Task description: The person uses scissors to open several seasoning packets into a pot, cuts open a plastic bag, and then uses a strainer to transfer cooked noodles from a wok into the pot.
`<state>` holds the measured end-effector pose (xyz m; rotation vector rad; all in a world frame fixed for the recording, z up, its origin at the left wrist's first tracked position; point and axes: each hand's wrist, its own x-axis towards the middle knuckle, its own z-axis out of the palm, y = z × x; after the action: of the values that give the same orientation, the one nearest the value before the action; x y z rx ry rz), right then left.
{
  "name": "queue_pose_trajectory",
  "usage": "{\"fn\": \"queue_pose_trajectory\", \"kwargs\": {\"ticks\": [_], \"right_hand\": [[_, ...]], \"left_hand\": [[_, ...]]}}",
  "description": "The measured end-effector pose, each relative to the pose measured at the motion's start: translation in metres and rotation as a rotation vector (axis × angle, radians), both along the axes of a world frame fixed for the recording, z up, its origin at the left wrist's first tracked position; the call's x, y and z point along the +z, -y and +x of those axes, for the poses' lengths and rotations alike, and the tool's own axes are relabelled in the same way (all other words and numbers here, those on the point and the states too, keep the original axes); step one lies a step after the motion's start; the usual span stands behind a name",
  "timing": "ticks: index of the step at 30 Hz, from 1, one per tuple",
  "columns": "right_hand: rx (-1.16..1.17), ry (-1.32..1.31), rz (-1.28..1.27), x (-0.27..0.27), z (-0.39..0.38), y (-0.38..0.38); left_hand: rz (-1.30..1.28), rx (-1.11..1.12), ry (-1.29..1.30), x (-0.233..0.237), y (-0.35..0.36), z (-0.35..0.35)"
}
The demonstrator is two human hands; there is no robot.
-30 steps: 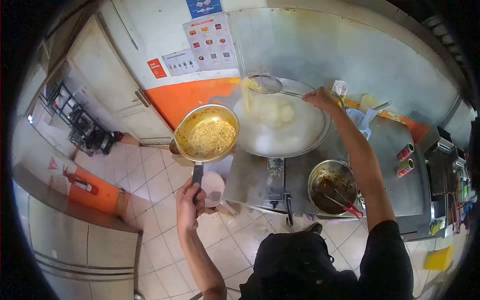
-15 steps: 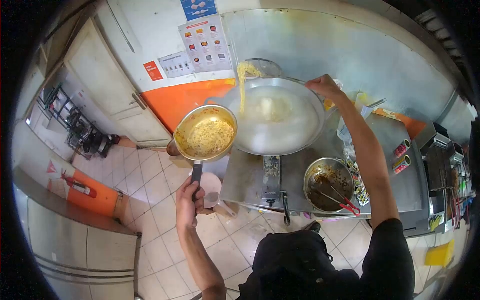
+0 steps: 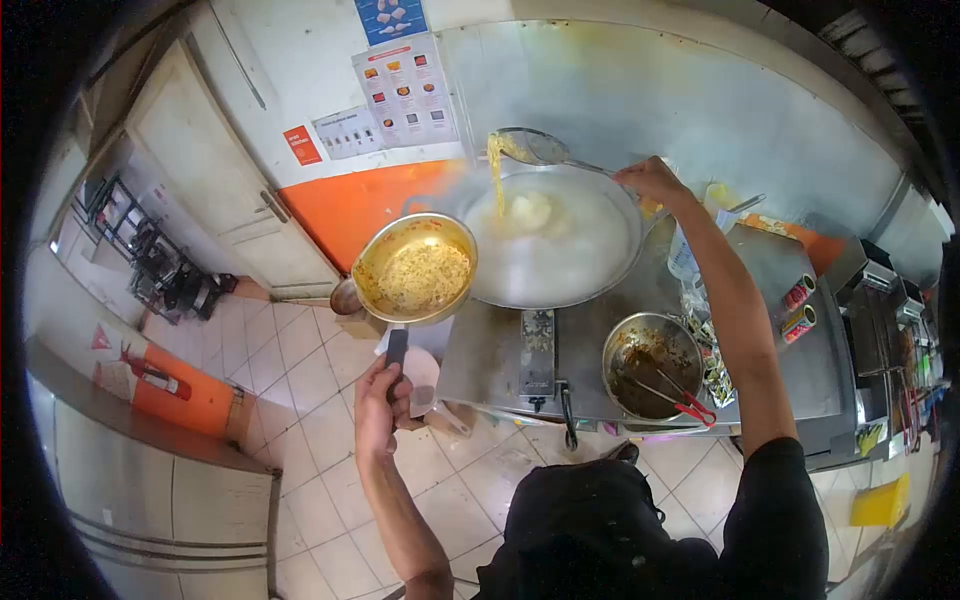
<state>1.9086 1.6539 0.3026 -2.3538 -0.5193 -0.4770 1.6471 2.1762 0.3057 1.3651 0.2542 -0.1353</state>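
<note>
I'm looking at a person at a steel counter [image 3: 790,270] set against the wall. The left hand [image 3: 378,405] is clenched round the dark handle of a small metal pan [image 3: 368,262]. It holds the pan level over the tiled floor, and the pan's rim is just beside the big wok [image 3: 585,272]. A bed of yellow noodles [image 3: 420,275] lies in the pan.

The right hand [image 3: 652,180] grasps the long handle of a strainer [image 3: 535,148], which is lifted over the far side of the wok. A few hanging strands [image 3: 496,180] trail from it down toward the steaming water.

Nearer the person, a steel bowl [image 3: 610,362] smeared with dark sauce stands on the counter, and red-handled tongs [image 3: 690,405] rest in it. Small sachets [image 3: 712,355] lie just beside it, their print too small to read. Further right, two cans [image 3: 802,308] with red labels lie on their sides, and I can't make out a brand.

On the wall behind the wok hang a sheet of food photos [image 3: 405,90], a grey chart [image 3: 345,125], a red label [image 3: 301,145] and a blue sheet [image 3: 390,15]. None of the lettering is legible from here. A fire extinguisher [image 3: 150,372] is mounted low on an orange panel at the left.
</note>
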Motion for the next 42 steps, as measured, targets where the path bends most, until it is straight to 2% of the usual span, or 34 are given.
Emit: {"fn": "queue_pose_trajectory", "kwargs": {"ticks": [4, 6, 10, 12, 15, 20, 25, 29, 31, 35, 36, 39, 42], "right_hand": [[0.013, -0.098, 0.087, 0.021, -0.022, -0.003], [-0.264, -0.381, 0.230, 0.036, -0.027, -0.007], [-0.098, -0.195, 0.140, 0.050, -0.028, -0.003], [-0.288, -0.276, 0.177, 0.065, -0.031, -0.003], [-0.324, -0.360, 0.254, 0.081, -0.027, 0.007], [-0.448, -0.377, 0.196, 0.112, -0.032, 0.007], [-0.466, -0.418, 0.148, 0.146, -0.042, 0.011], [-0.393, -0.345, 0.161, 0.166, -0.052, 0.015], [-0.493, -0.350, 0.093, 0.179, -0.051, 0.018], [-0.483, -0.378, 0.062, 0.204, -0.069, 0.015], [-0.434, -0.281, 0.067, 0.203, -0.080, 0.011], [-0.332, -0.252, 0.108, 0.208, -0.097, 0.010], [-0.400, -0.309, 0.049, 0.205, -0.109, 0.013]], "left_hand": [[0.015, 0.011, 0.010, -0.006, 0.001, 0.006], [0.015, -0.003, 0.031, -0.011, 0.000, 0.011], [0.022, -0.028, 0.026, -0.006, 0.005, 0.013], [0.011, -0.036, 0.023, -0.006, 0.008, 0.015], [0.004, -0.063, 0.037, -0.007, 0.011, 0.019], [0.012, -0.107, 0.041, -0.010, 0.018, 0.031], [0.025, -0.110, 0.031, -0.008, 0.037, 0.052], [0.002, -0.162, 0.026, -0.007, 0.061, 0.077], [-0.014, -0.190, 0.025, -0.006, 0.076, 0.091], [0.015, -0.202, -0.013, -0.006, 0.113, 0.119], [0.016, -0.208, -0.018, -0.004, 0.120, 0.126], [0.000, -0.288, 0.032, -0.017, 0.135, 0.152], [0.012, -0.329, 0.036, -0.020, 0.145, 0.164]]}}
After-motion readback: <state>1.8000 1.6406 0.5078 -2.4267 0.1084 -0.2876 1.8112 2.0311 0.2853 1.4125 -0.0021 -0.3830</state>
